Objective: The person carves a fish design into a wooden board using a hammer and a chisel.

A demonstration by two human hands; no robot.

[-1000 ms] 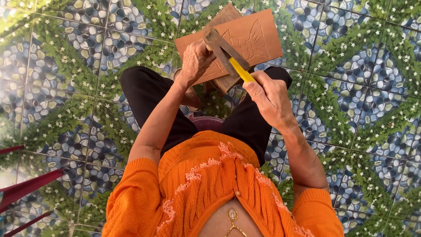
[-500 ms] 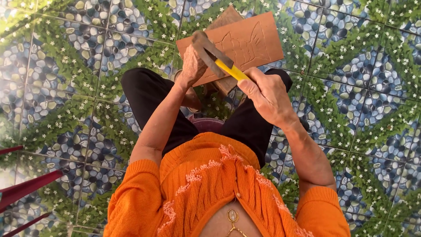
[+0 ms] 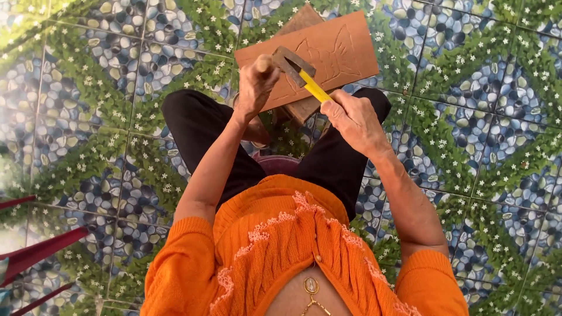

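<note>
**Hammer over chisel at a carved wooden panel**

Your right hand [image 3: 354, 117] is closed around the yellow handle of a hammer [image 3: 298, 70], whose grey metal head sits raised just beside the top of your left fist. Your left hand [image 3: 256, 82] is wrapped shut around a wooden-handled chisel [image 3: 264, 61]; only the rounded butt of its handle shows above the fingers, and the blade is hidden. Both hands work over the near long edge of a reddish-brown wooden panel [image 3: 328, 50], which bears shallow incised lines in a leaf or wing-like pattern. The panel lies tilted across a darker wooden block [image 3: 301, 108], which shows past its far edge and again below its near edge, between your knees. You sit in black trousers [image 3: 199, 126] and an orange knitted top [image 3: 275, 246] on a floor of pebble-and-foliage patterned tiles [image 3: 480, 117]. Dark red bars [image 3: 35, 248] enter at the lower left corner of the floor.
</note>
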